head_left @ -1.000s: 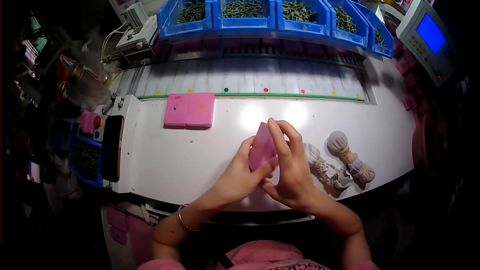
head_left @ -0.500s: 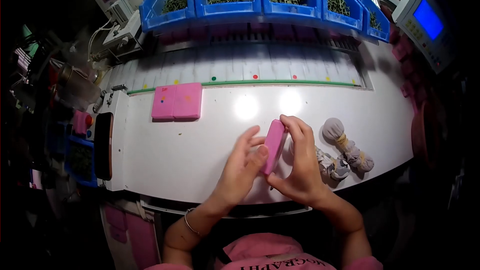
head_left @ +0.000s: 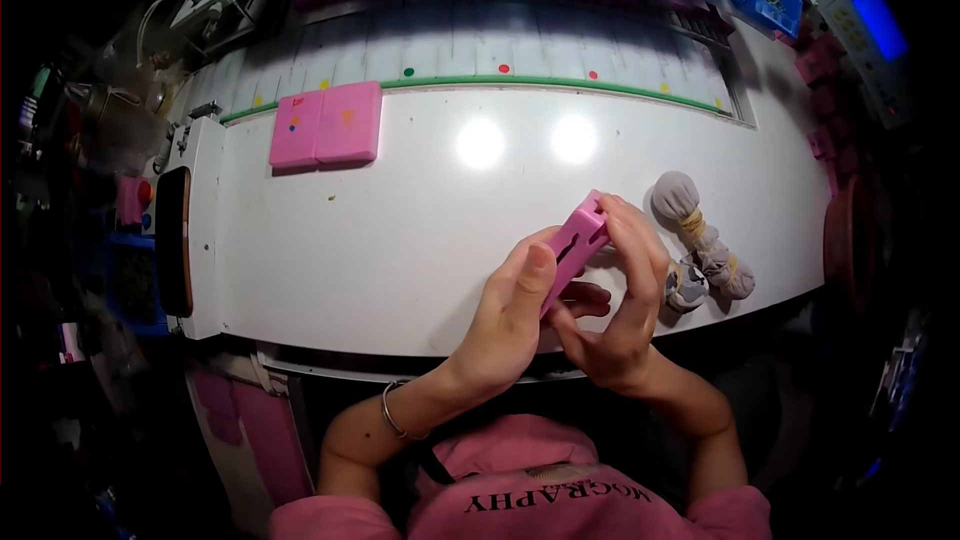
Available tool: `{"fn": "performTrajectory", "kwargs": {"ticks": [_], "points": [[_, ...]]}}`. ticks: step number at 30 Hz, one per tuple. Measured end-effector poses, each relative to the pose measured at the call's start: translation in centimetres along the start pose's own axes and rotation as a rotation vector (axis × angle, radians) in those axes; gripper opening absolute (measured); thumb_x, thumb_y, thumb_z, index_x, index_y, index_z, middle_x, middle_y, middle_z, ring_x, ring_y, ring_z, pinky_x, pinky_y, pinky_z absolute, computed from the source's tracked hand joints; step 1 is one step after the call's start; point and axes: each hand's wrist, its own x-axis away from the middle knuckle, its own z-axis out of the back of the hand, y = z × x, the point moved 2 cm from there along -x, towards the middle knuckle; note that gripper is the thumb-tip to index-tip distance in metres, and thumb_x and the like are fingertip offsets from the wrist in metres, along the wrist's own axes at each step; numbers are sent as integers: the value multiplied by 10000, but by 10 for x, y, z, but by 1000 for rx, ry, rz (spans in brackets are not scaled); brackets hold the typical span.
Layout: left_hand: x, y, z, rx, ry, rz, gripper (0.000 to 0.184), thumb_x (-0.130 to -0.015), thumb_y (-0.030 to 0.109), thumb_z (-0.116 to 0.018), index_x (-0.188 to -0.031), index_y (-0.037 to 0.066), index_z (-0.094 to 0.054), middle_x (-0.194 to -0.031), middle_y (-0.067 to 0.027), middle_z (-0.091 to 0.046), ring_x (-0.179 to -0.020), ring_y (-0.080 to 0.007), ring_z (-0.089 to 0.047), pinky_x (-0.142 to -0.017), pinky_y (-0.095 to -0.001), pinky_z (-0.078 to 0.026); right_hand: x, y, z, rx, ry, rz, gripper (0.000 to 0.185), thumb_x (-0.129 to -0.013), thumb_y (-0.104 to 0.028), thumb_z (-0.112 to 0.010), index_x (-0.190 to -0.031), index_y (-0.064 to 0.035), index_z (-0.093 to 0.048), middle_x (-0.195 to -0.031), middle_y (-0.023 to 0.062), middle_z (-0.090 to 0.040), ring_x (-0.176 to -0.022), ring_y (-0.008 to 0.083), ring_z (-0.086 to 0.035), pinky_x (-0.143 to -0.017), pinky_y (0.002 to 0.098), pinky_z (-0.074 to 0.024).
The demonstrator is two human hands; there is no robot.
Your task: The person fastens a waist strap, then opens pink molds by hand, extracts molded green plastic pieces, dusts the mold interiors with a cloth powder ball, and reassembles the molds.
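While the left hand [head_left: 505, 315] clasps: thumb upright against the tilted pink block [head_left: 577, 245].
Right hand [head_left: 628, 305]: arched, fingertips and thumb clamped on opposite ends.

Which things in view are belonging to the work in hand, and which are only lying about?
Work, probably:
pink block in left hand and right hand
two pink blocks side by side

Lying about, apparently:
cloth bundles
dark phone-like object

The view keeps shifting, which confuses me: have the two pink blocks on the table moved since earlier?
No. Judged against the green strip, the pink blocks still lie beside it, just left of the green dot.
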Motion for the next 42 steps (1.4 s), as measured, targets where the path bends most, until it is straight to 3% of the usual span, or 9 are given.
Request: {"fn": "performTrajectory", "kwargs": {"ticks": [7, 9, 11, 15, 17, 19, 29, 38, 42], "points": [[-7, -3, -1, 229, 146, 28, 756, -916, 629, -190, -1264, -9, -397, -1144, -155, -547, -1027, -263, -579, -910, -401, -477, 11, -7, 3, 67, 128, 89, 838, -584, -41, -826, -1255, -14, -325, -1222, 202, -398, -1093, 366, -478, -903, 469, -439], [-16, 0, 8, 501, 167, 81, 798, -895, 664, -207, -1260, -22, -391, -1098, -153, -556, -1061, -289, -562, -937, -438, -457, 14, -20, 11, 30, 192, 241, 422, -676, -158, -775, -1032, -52, -573, -1041, 129, -547, -934, 301, -571, -805, 382, -456], [-18, 12, 14, 571, 223, 11, 815, -888, 676, -222, -1224, -42, -411, -1018, -137, -566, -991, -275, -586, -888, -431, -475, 28, -32, 14, -79, -26, 280, 232, -730, -123, -711, -931, -46, -626, -933, 99, -588, -895, 271, -603, -779, 382, -474], [-18, 11, 27, 383, 187, -97, 811, -898, 664, -219, -1209, -56, -423, -947, -121, -567, -877, -238, -603, -802, -397, -497, 8, -33, 15, -206, -163, 216, 269, -733, -85, -687, -989, -26, -633, -766, 81, -594, -768, 238, -629, -661, 341, -505], [-13, 12, 23, 244, 121, -91, 701, -950, 568, -232, -1116, -59, -499, -892, -115, -583, -723, -168, -590, -697, -326, -521, -13, -20, 28, -370, -386, -117, 324, -745, -68, -693, -1051, -2, -611, -763, 78, -585, -681, 184, -601, -592, 281, -476], [-9, 19, 14, 61, 167, -124, 661, -974, 515, -225, -1054, -61, -539, -832, -114, -596, -670, -159, -585, -654, -301, -513, -32, -13, 30, -362, -62, -298, 335, -753, -39, -692, -1072, 6, -598, -735, 62, -566, -605, 122, -538, -517, 241, -415], [-2, 25, 17, -262, 19, -138, 609, -1008, 373, -187, -927, -66, -601, -724, -103, -619, -644, -137, -586, -608, -264, -484, -57, 0, 25, -487, -417, -539, 70, -793, -20, -657, -827, 23, -613, -724, 43, -573, -603, 57, -501, -542, 187, -389], [-3, 24, 25, -25, 54, 111, 643, -995, 430, -212, -993, -77, -608, -805, -115, -616, -671, -151, -590, -652, -260, -488, -58, 5, 36, -1041, -250, -933, 103, -864, -59, -608, -840, 41, -602, -759, 69, -628, -605, 66, -546, -523, 199, -445], [1, 23, 43, -266, -176, -149, 743, -938, 584, -265, -1151, -56, -577, -992, -119, -574, -873, -165, -576, -788, -274, -460, -47, -3, 40, -1148, -112, -1031, 98, -883, -27, -571, -905, 63, -601, -741, 116, -632, -533, 77, -534, -444, 181, -418]]}}
